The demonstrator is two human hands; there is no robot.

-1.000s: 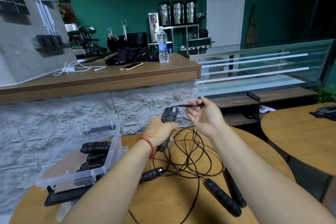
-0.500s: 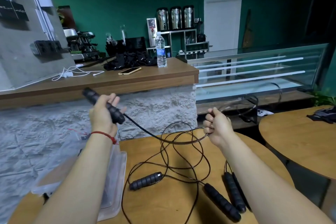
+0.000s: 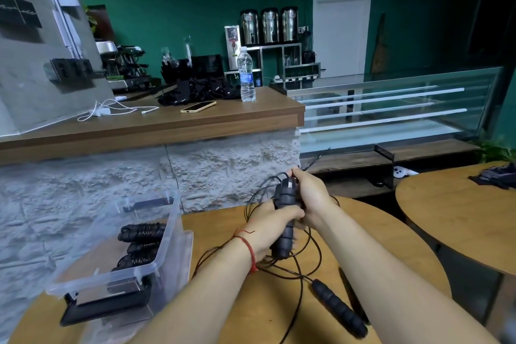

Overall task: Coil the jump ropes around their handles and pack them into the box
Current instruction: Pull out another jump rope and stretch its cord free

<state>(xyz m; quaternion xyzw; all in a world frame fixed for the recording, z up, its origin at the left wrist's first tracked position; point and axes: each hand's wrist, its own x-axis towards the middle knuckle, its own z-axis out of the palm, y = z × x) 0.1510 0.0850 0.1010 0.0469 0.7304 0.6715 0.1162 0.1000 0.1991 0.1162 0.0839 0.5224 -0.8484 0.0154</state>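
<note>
We hold the black ribbed handles (image 3: 285,197) nearly upright, leaning a little, above the middle of the round wooden surface (image 3: 259,315). It looks like two handles pressed together, though we cannot be sure. Our left hand (image 3: 272,227) wraps its fingers round the middle of them, with a red string bracelet (image 3: 249,248) on that wrist. Our right hand (image 3: 312,198) curls round their upper end from the right, thumb at the top, touching the left hand's fingers. A thin black rope (image 3: 279,267) rises past the right fingertips and falls in loose loops onto the surface under both hands.

One strand runs to another handle (image 3: 339,308), which lies flat near the surface's right edge, just beside our right forearm. A second dark handle seems to lie beside it, mostly hidden by that arm.

At the left edge of the surface stands a clear plastic box (image 3: 117,278) with black latches, open on top. Inside it lie several coiled ropes (image 3: 142,232), wound tight round their handles and stacked side by side.

Beyond the surface a bar top carries a water bottle (image 3: 246,78), a phone (image 3: 198,107) and a white cable (image 3: 111,109). A second round table (image 3: 460,209) stands to the right.
</note>
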